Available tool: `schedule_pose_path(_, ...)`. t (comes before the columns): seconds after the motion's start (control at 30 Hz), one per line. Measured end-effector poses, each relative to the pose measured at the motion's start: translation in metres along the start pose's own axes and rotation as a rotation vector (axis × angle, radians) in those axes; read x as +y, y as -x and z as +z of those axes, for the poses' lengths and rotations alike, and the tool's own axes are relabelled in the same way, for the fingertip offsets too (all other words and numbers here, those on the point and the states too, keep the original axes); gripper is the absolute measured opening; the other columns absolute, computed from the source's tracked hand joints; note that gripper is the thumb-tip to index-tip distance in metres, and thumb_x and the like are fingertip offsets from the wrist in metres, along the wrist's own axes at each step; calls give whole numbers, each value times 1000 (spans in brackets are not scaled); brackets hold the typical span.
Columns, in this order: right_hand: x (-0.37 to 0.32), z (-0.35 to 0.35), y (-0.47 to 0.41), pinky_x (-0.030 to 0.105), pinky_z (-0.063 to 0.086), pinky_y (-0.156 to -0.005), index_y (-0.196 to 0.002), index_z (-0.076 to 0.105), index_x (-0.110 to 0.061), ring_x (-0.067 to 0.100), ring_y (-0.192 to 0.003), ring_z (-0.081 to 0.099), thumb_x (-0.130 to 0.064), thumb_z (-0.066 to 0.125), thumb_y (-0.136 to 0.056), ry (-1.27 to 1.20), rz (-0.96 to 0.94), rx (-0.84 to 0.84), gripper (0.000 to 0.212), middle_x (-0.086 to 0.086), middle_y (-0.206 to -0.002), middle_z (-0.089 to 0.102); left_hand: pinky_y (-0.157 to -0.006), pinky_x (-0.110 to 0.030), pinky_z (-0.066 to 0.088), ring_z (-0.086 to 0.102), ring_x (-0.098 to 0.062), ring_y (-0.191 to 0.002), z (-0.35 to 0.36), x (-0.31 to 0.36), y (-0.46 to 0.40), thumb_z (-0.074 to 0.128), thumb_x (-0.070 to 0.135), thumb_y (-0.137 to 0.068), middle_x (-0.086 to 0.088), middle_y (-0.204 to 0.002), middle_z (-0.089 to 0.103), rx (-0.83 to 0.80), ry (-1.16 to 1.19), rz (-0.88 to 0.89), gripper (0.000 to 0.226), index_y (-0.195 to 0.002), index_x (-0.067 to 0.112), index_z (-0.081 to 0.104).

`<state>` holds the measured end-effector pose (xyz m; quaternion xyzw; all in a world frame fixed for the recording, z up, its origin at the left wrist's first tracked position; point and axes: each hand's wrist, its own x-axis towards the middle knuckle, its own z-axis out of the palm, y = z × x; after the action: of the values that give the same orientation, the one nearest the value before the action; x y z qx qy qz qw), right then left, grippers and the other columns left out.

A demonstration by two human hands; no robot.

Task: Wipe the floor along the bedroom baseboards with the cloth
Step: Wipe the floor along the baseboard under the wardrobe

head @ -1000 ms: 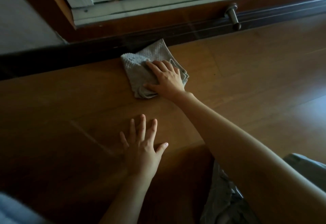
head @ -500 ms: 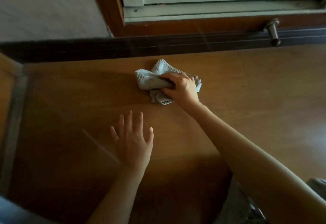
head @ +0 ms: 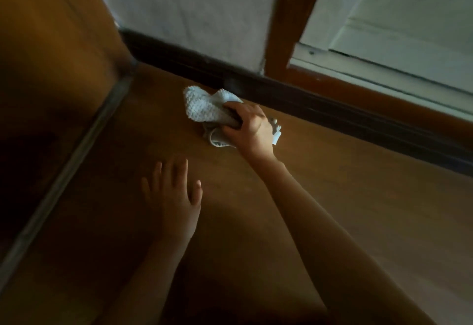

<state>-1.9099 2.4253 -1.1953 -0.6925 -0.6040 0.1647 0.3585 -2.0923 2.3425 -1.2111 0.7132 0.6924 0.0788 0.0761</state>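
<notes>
where floor point(head: 345, 196) meets baseboard point(head: 307, 104), right grip point(head: 249, 127) clutching bunched cloth point(head: 204, 107), left grip point(head: 176, 194) flat, fingers straight

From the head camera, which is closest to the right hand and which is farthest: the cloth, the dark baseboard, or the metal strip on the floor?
1. Cloth: gripped in the right hand.
2. Dark baseboard: just beyond the hand, along the wall.
3. Metal floor strip: far off to the left, past the left hand, which lies flat on the floor.

Cloth point(head: 204, 108) on floor point(head: 358, 196), just before baseboard point(head: 281, 94).
</notes>
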Motion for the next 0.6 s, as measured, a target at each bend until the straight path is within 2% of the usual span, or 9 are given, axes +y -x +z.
schedule_pose_path(0.1,-10,5,-2,35,47,-83,-115,68,-13,26,-98,61,-27,75,-68,-4,-27,-56,49,7,-106,69,-108,-62,24,37,-39,-135,-11,-9,9,62,34,-89,-19,-142,48,-38,-39,-68,54,-137,12,51)
schedule_pose_path(0.23,-38,-27,9,22,37,-81,-122,66,-19,22,-101,59,-32,72,-75,3,50,-205,49,8,-108,67,-114,-55,14,25,-37,-143,-46,-4,35,55,36,-95,-17,-152,36,-142,18,-153,55,-143,14,44)
schedule_pose_path(0.33,-67,-59,14,23,40,-80,-122,65,-24,17,-101,59,-32,71,-78,56,38,-281,45,2,-108,68,-116,-51,13,14,-35,-147,-82,7,59,48,36,-98,-16,-156,28,-204,138,-244,56,-148,14,36)
schedule_pose_path(0.4,-87,-79,17,22,39,-78,-119,66,-27,16,-98,60,-32,70,-77,93,22,-314,42,-2,-105,68,-118,-53,15,17,-35,-146,-106,13,76,41,38,-100,-16,-156,29,-216,155,-260,55,-149,14,34)
schedule_pose_path(0.5,-113,-104,26,33,48,-85,-112,69,-28,18,-96,62,-32,71,-72,140,-36,-342,40,-5,-102,70,-115,-55,16,26,-36,-143,-151,24,96,39,38,-99,-16,-152,36,-181,92,-298,53,-147,14,40)
schedule_pose_path(0.6,-141,-127,40,43,47,-89,-109,71,-24,26,-97,62,-30,65,-69,166,-68,-364,40,0,-101,71,-115,-54,14,29,-36,-141,-197,34,121,41,36,-101,-12,-154,34,-201,72,-387,52,-150,19,36)
